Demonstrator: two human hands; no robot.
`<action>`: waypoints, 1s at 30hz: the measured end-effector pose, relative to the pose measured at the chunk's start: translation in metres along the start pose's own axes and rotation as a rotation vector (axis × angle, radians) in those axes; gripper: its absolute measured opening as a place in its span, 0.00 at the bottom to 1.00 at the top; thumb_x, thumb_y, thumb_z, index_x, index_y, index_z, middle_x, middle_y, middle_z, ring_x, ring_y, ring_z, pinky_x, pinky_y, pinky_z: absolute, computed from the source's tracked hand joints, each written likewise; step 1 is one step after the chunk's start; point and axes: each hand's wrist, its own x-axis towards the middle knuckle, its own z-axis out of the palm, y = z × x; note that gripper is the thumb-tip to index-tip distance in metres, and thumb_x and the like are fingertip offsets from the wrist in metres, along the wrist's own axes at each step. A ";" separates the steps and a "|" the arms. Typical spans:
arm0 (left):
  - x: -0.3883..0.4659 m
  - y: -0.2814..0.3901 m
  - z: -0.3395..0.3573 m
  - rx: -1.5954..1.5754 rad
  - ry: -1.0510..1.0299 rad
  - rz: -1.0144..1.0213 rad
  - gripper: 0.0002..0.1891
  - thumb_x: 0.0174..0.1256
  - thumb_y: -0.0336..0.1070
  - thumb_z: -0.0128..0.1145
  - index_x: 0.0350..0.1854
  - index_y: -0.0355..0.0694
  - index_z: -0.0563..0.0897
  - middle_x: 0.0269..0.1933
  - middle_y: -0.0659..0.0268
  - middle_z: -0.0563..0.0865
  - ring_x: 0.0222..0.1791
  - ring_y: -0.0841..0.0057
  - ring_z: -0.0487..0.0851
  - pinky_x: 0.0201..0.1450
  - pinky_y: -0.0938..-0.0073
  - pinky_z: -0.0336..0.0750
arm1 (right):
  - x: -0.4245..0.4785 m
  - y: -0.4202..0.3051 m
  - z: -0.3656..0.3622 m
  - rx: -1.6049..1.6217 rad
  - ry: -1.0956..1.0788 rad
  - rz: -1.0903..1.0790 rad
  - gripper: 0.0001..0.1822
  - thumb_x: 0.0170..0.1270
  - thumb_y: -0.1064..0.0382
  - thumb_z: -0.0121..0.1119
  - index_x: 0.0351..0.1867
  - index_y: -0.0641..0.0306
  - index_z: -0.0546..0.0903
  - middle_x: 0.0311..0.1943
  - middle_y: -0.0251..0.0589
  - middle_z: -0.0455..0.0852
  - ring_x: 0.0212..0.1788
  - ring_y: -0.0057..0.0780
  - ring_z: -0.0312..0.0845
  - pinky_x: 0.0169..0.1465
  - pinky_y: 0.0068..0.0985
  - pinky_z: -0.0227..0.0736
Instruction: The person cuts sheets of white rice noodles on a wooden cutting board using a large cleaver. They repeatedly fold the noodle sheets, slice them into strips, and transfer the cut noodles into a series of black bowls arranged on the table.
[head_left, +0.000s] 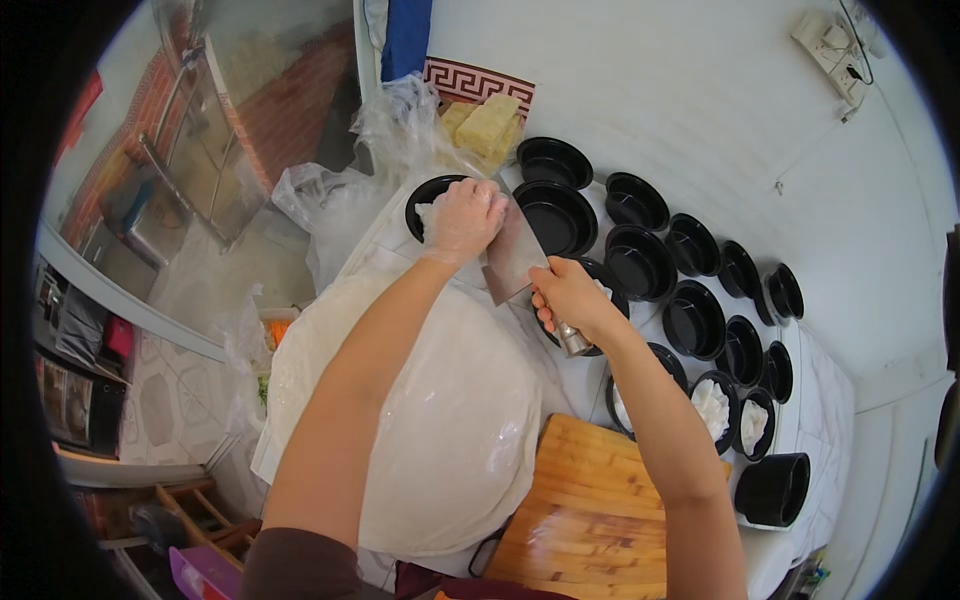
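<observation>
My left hand (466, 219), in a clear plastic glove, is over a round black plastic bowl (415, 219) at the upper middle; a bit of white food shows beside its palm, and what its fingers hold is hidden. My bare right hand (566, 300) grips the metal handle of a cleaver (517, 251), whose broad blade reaches up to my left fingers. Below my forearms lies a large round stack of thin white sheets (450, 420) with a glossy surface. Another black bowl, partly under my right hand, has something white in it.
Several black bowls (640, 262) stand in rows at right, some holding folded white sheets (709, 409). A wooden cutting board (585, 510) lies in front. Clear plastic bags (330, 210) and yellowish spongy blocks (487, 127) sit at the back left, near a glass partition. A power strip (829, 56) hangs on the wall.
</observation>
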 end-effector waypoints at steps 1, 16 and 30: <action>0.000 -0.004 0.004 0.127 -0.041 -0.064 0.10 0.56 0.41 0.57 0.36 0.43 0.78 0.36 0.60 0.81 0.38 0.61 0.79 0.41 0.60 0.73 | -0.005 -0.002 0.001 -0.005 0.001 0.002 0.11 0.65 0.62 0.48 0.34 0.71 0.70 0.19 0.36 0.72 0.15 0.22 0.67 0.17 0.24 0.66; -0.069 -0.013 -0.145 -0.255 -0.543 -0.180 0.25 0.73 0.48 0.35 0.67 0.44 0.64 0.70 0.58 0.62 0.73 0.56 0.48 0.72 0.57 0.38 | -0.167 0.025 -0.058 0.120 0.260 -0.039 0.10 0.69 0.59 0.48 0.33 0.63 0.70 0.20 0.31 0.70 0.15 0.16 0.64 0.17 0.17 0.61; -0.277 0.116 -0.203 0.213 -0.855 0.031 0.33 0.64 0.50 0.50 0.70 0.47 0.58 0.72 0.51 0.52 0.71 0.47 0.47 0.68 0.38 0.40 | -0.421 0.209 -0.046 0.415 0.803 0.171 0.08 0.70 0.60 0.45 0.34 0.61 0.69 0.18 0.32 0.68 0.13 0.17 0.63 0.15 0.17 0.59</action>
